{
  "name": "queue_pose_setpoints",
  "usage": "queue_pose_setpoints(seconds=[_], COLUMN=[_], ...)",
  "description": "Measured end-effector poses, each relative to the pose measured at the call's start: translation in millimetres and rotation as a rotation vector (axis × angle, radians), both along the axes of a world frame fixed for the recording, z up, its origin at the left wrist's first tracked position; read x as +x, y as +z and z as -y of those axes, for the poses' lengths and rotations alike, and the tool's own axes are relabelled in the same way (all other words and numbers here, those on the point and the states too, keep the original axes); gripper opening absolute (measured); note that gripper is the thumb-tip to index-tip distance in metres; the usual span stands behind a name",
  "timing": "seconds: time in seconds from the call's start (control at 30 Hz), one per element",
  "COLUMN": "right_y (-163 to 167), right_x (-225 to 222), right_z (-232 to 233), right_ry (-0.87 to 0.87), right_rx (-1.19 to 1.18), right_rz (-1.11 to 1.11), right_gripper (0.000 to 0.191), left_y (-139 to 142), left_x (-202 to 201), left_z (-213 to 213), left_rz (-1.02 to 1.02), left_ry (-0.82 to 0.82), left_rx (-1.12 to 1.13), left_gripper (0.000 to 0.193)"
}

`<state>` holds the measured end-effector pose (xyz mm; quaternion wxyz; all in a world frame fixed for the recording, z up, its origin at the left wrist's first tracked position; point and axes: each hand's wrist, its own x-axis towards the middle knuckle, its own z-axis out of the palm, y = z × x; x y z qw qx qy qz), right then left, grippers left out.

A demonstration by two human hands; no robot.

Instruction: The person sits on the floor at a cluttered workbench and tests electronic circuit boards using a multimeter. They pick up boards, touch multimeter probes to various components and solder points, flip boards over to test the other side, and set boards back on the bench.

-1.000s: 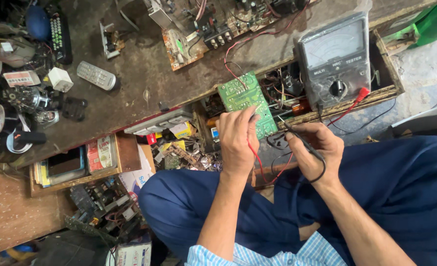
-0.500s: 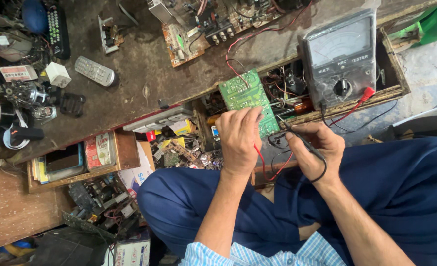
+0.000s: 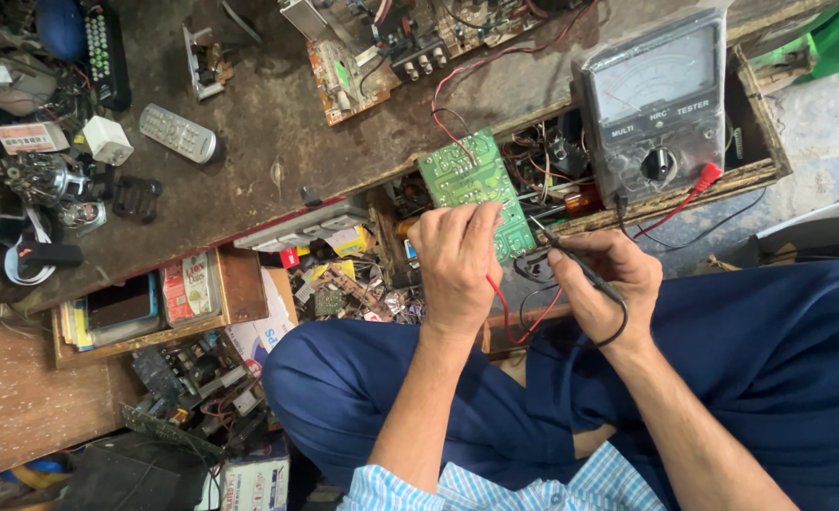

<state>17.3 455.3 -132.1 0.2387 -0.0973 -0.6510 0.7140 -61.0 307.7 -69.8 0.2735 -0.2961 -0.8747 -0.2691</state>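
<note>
Both hands unmoved since earlier frame, probing board.
Left hand (image 3: pixel 454 254) closed on red probe at green board (image 3: pixel 471 185); right hand (image 3: pixel 601 282) pinches black probe (image 3: pixel 571 257).

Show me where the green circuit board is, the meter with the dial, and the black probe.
green circuit board (image 3: pixel 457 175): head view, on its bare upper half, above the left hand (image 3: pixel 453 260).
analog meter (image 3: pixel 654 104): head view, on its pale scale face.
black probe (image 3: pixel 571 260): head view, on its shaft, held in the right hand (image 3: pixel 604 284).
</note>
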Motion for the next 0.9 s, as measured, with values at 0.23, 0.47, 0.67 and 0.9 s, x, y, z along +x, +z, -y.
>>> queue_pose_setpoints(seconds=[0.23, 0.47, 0.67, 0.9], right_y=[-0.6, -0.9, 1.4, 2.3], right_x=[-0.3, -3.1, -4.0, -3.9], right_z=[2.0, 2.3, 2.1, 1.5], right_ry=[-0.010, 0.015, 0.025, 0.003], right_rx=[0.063, 0.042, 0.050, 0.115], right_rz=[0.018, 0.026, 0.006, 0.042], right_gripper=[0.015, 0.013, 0.013, 0.012], left_y=[-1.6, -2.8, -3.3, -4.2], left_x=[0.6, 0.1, -0.6, -0.1], left_z=[1.6, 1.2, 1.1, 1.7], left_rz=[0.006, 0.012, 0.008, 0.014], left_ry=[-0.005, -0.004, -0.007, -0.010], left_rx=[-0.029, -0.026, -0.027, -0.035], left_gripper=[0.033, 0.034, 0.035, 0.036])
